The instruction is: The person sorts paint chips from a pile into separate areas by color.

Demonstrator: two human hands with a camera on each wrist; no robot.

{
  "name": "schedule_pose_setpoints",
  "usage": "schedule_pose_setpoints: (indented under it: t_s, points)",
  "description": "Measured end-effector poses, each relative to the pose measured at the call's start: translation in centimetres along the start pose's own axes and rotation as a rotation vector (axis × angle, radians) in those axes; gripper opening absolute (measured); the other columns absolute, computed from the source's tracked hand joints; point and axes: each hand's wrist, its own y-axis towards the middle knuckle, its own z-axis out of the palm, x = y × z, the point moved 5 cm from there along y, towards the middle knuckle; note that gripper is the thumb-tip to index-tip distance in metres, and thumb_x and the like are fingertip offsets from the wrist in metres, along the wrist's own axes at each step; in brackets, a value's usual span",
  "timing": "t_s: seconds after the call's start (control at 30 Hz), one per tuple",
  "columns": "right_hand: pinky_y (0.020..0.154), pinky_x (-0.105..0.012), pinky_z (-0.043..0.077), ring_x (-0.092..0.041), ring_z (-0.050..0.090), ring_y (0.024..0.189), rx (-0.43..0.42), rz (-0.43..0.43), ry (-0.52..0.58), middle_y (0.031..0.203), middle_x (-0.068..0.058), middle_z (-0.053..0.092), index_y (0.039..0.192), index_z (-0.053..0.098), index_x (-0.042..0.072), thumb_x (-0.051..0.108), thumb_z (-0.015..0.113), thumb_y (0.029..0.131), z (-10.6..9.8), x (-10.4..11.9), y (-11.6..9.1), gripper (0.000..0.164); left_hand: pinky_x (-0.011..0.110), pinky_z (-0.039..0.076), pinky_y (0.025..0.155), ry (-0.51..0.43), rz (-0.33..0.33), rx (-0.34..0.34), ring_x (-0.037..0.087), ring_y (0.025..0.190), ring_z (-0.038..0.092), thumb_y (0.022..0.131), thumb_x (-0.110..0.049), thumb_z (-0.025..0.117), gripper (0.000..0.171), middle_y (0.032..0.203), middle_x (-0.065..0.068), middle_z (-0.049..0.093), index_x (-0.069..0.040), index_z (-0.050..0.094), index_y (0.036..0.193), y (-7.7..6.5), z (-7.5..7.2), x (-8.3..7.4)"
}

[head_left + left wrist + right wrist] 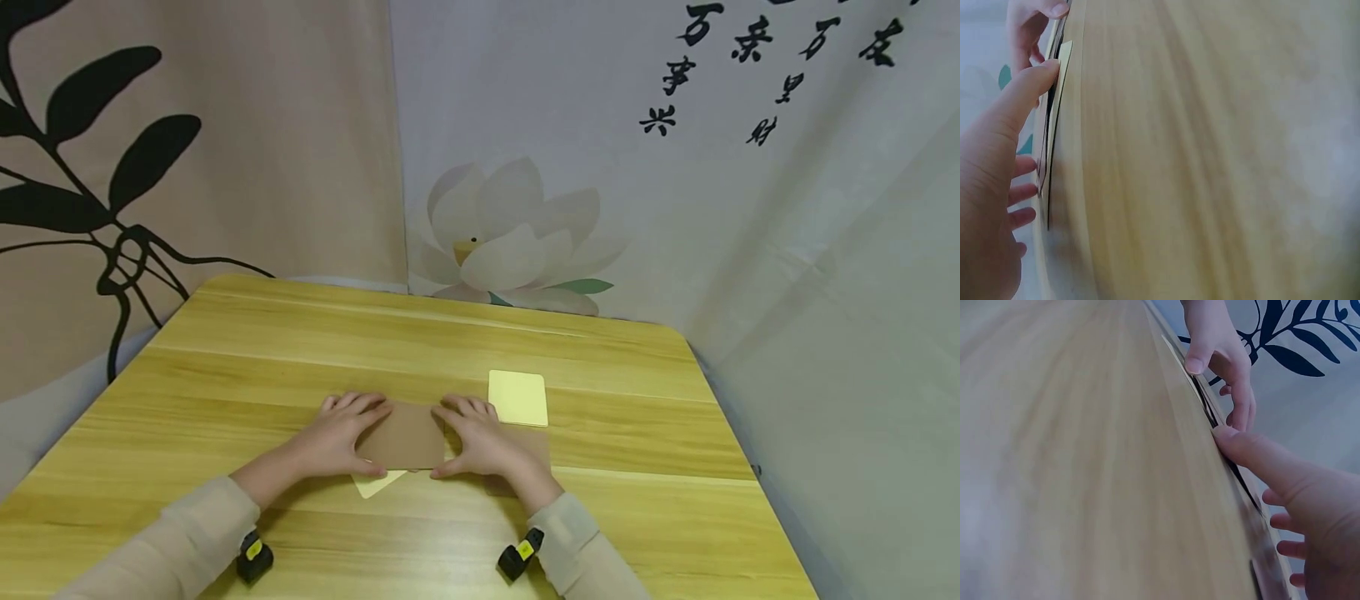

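A flat brown card (408, 437) lies in front of me, held between both hands in the head view. My left hand (337, 437) grips its left side, thumb at the near edge and fingers toward the far edge. On the other side my right hand (480, 442) grips it the same way. Below the brown card a pale yellow card (372, 484) pokes out at an angle near the left thumb. The left wrist view shows the left thumb (1038, 81) on the thin edges of the cards. In the right wrist view the right thumb (1235, 440) presses the near edge.
Beyond the right hand lies a pale yellow card (518, 398) with rounded corners. A second brown card (534, 442) adjoins it, partly hidden by the right hand and wrist. The wooden table (337, 333) ends at printed curtains (510, 83).
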Motion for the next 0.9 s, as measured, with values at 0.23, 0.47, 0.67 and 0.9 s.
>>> schedule_pose_setpoints:
  t_s: [0.23,0.47,0.67,0.9]
  points:
    - [0.106,-0.049,0.020,-0.028,0.026,0.134,0.016,-0.003,0.004,0.150,-0.004,0.032,0.148,0.039,0.019,0.061,0.074,0.072,0.32,-0.23,0.19,0.094,0.051,0.027,0.091,-0.004,0.014,0.008,0.028,0.122,0.039,0.068,-0.074,0.066,0.097,0.141,0.010,0.045,-0.008,0.053,0.137,0.07,0.22,0.15]
    - [0.106,-0.049,0.020,-0.028,0.027,0.134,0.017,-0.012,0.014,0.148,-0.003,0.034,0.148,0.039,0.019,0.059,0.074,0.074,0.39,-0.19,0.21,0.091,0.050,0.027,0.091,-0.022,0.014,0.014,0.028,0.122,0.039,0.069,-0.069,0.070,0.093,0.140,0.009,0.046,-0.007,0.054,0.136,0.15,0.13,-0.08]
    - [0.105,-0.048,0.020,-0.027,0.026,0.134,0.012,-0.014,0.019,0.147,-0.004,0.035,0.148,0.039,0.019,0.058,0.074,0.074,0.16,-0.06,0.02,0.091,0.048,0.027,0.090,-0.032,0.017,0.009,0.028,0.121,0.039,0.069,-0.068,0.071,0.093,0.140,0.010,0.046,-0.007,0.054,0.136,0.19,0.04,-0.18]
    - [0.106,-0.047,0.019,-0.027,0.025,0.135,-0.001,-0.018,0.031,0.148,-0.005,0.034,0.147,0.040,0.018,0.057,0.075,0.073,-0.39,-0.06,-0.46,0.090,0.048,0.027,0.089,-0.038,0.041,-0.036,0.028,0.121,0.040,0.067,-0.070,0.071,0.094,0.139,0.010,0.047,-0.008,0.055,0.135,0.30,-0.11,-0.61]
